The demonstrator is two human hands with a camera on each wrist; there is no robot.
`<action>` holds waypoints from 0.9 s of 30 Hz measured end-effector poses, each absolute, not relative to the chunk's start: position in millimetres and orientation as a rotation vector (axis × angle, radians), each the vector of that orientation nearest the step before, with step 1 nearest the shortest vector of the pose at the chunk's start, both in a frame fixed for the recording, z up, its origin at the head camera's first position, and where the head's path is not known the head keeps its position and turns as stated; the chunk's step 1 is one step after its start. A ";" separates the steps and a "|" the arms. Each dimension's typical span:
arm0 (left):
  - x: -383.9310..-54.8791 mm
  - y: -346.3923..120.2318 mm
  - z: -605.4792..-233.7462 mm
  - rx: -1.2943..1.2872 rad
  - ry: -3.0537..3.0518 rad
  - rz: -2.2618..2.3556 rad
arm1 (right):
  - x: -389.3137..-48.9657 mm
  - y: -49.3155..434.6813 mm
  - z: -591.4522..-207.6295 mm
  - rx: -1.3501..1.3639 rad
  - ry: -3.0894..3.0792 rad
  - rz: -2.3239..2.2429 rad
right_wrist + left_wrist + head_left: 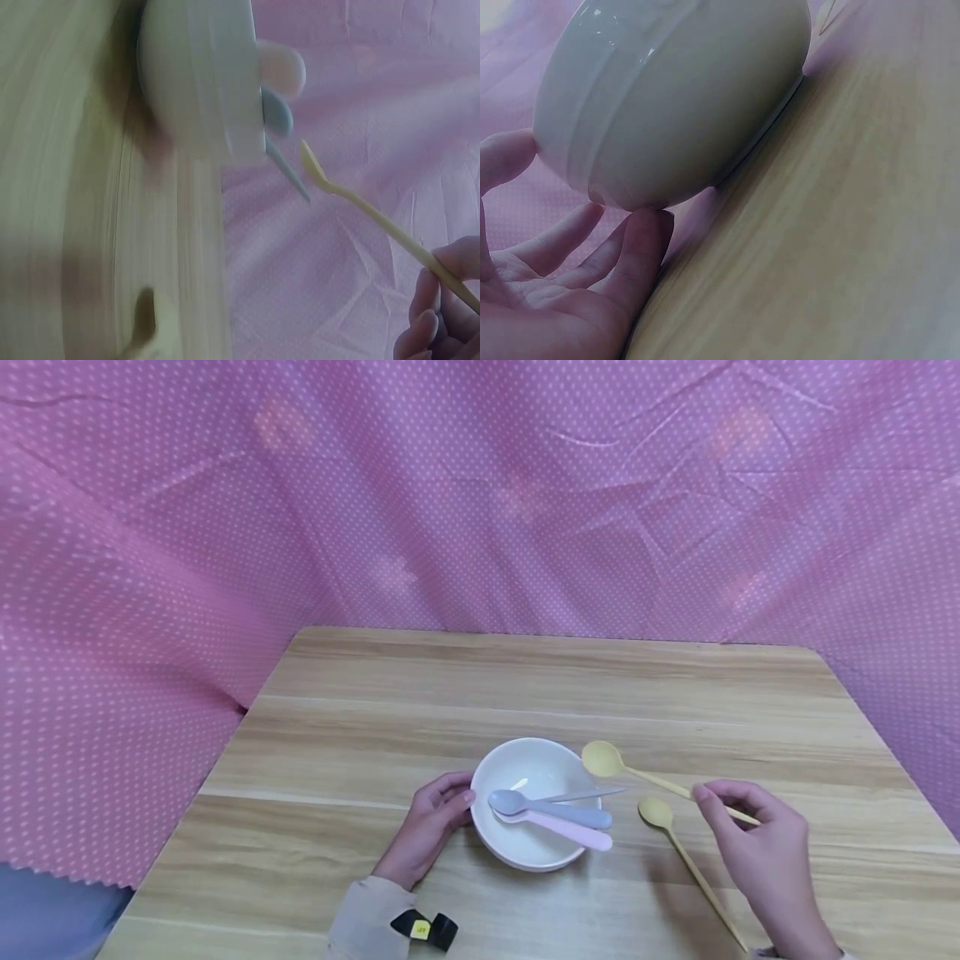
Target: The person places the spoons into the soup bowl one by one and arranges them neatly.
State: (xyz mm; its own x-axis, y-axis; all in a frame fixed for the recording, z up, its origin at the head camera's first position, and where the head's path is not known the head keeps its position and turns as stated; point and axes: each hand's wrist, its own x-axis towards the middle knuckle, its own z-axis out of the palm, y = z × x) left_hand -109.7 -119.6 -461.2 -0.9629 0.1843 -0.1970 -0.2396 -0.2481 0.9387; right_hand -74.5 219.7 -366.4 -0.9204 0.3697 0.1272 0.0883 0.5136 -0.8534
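Note:
A white bowl stands on the wooden table. My left hand holds its left side, thumb at the rim and other fingertips against the outer wall in the left wrist view. Inside lie a light blue spoon, a pink spoon and a thin grey-blue utensil, their handles jutting over the right rim. The thin one's other end is hidden. My right hand pinches a long yellow spoon by its handle. Its head hangs in the air beside the bowl's right rim.
A second yellow spoon lies on the table between the bowl and my right hand. A black strap with a yellow label is at my left sleeve. Pink dotted cloth hangs behind and beside the table.

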 end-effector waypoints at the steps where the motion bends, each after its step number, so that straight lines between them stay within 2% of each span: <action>1: -109.7 -119.7 -461.6 -0.064 1.733 2.288 | -75.1 216.6 -367.3 -0.357 -2.462 1.362; 13: -109.0 -121.3 -464.6 -0.057 1.729 2.289 | -77.7 182.8 -379.3 -0.080 -2.495 1.398; 27: -110.4 -120.7 -458.4 -0.070 1.726 2.274 | -87.3 157.9 -381.4 0.067 -2.557 1.382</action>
